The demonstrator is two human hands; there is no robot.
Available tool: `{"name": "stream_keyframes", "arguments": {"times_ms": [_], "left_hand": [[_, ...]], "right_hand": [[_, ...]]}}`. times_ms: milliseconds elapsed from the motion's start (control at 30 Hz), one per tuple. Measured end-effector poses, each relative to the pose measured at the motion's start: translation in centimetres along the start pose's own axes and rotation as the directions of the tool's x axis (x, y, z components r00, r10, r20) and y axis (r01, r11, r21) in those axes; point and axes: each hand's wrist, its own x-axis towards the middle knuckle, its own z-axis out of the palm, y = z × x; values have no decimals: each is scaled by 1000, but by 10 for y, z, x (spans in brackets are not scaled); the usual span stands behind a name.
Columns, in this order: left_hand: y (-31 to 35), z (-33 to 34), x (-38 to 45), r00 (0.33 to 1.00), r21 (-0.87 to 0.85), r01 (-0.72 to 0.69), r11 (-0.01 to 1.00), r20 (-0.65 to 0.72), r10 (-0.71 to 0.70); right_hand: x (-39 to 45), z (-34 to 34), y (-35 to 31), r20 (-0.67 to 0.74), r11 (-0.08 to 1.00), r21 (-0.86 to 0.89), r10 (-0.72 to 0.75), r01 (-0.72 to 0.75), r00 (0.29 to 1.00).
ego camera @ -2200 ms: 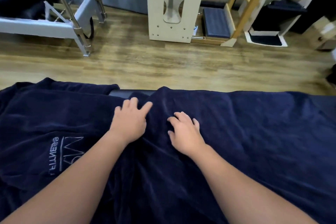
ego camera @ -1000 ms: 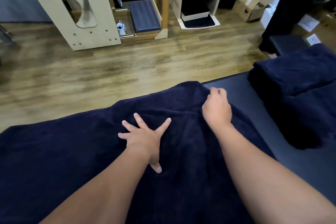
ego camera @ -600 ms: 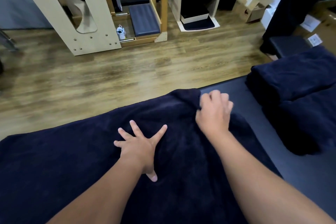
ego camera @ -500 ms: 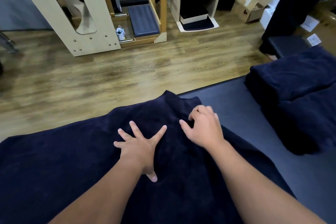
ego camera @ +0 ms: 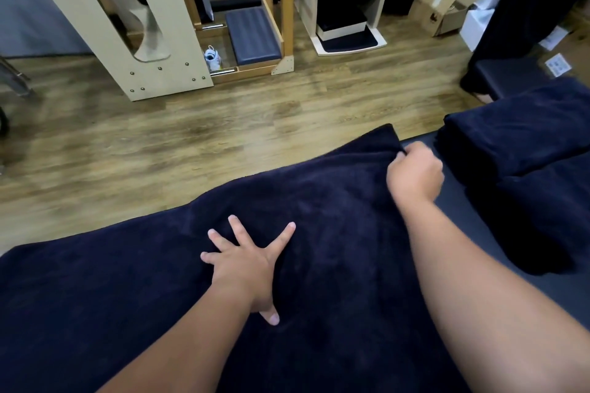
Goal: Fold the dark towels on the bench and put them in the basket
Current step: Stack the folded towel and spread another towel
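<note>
Folding is under way, judged early. The towel lies spread on the bench. Left hand presses it flat, fingers splayed; right hand pinches its far corner. Two folded towels lie just beside. No basket in view. Wooden floor, pale wooden equipment beyond.

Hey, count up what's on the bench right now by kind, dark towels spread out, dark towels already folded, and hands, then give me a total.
Spread dark towel: 1
Folded dark towels: 2, as far as the dark pile shows
Hands, left hand and right hand: 2
Total: 5
</note>
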Motion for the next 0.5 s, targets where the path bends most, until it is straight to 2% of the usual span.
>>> {"name": "stream_keyframes", "arguments": {"times_ms": [33, 100, 167, 233, 267, 300, 400, 433, 500], "left_hand": [[0, 0, 0, 1000, 0, 0, 1000, -2, 0], [0, 1, 0, 1000, 5, 1, 1000, -13, -1], [0, 1, -1, 1000, 5, -2, 1000, -18, 2], [1, 0, -2, 1000, 7, -4, 1000, -16, 4], [1, 0, -2, 1000, 5, -3, 1000, -12, 3], [2, 0, -2, 1000, 4, -3, 1000, -11, 3], [2, 1, -1, 1000, 9, -7, 1000, -14, 7], [1, 2, -1, 1000, 10, -4, 1000, -19, 5], [1, 3, 0, 1000, 10, -6, 1000, -30, 6]], "right_hand": [[6, -1, -3, 47, 1000, 8, 2, -3, 999], [-3, 5, -8, 158, 986, -58, -146, 156, 977], [-27, 18, -4, 301, 921, -163, -296, 354, 907], [-45, 30, 6, 476, 848, -238, -324, 474, 818], [-46, 34, 12, 529, 831, -262, -302, 491, 793], [-42, 34, 18, 542, 845, -277, -256, 458, 801], [-22, 22, 32, 497, 923, -309, -49, 229, 866], [-21, 18, 37, 486, 925, -311, -43, 219, 873], [-35, 11, 50, 434, 905, -309, -138, 291, 890]]}}
